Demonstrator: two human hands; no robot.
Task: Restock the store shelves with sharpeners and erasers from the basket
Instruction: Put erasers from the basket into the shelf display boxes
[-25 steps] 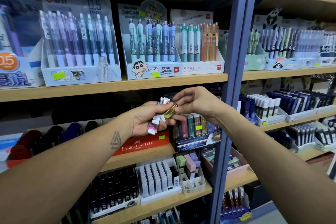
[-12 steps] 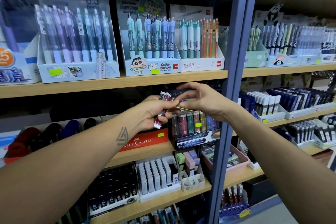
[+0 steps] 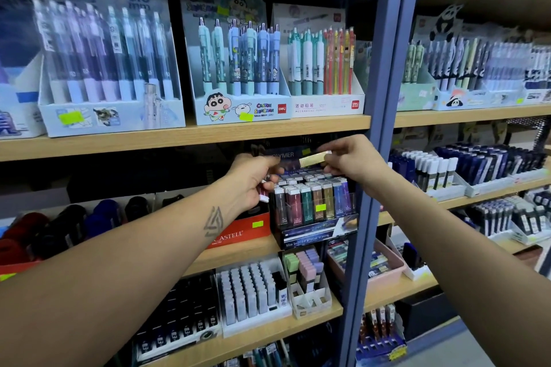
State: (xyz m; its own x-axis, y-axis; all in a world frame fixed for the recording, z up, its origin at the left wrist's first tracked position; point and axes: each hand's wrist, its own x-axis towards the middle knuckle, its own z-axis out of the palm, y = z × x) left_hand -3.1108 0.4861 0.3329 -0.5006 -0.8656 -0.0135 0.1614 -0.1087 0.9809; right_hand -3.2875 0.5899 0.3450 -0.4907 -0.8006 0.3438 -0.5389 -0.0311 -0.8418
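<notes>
- A single head-worn wide-angle view looks forward and slightly down, straight at the shelves (image 3: pixel 185 134).
- It sits close, about an arm's reach away; both forearms stretch in from the bottom corners.
- The blue upright post (image 3: pixel 384 98) stands right of centre.

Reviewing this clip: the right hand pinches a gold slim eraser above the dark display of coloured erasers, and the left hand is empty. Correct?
Not quite. In the head view the left hand is not empty: it grips a few slim erasers beside the dark display. The right hand does pinch the gold eraser above it.
</notes>
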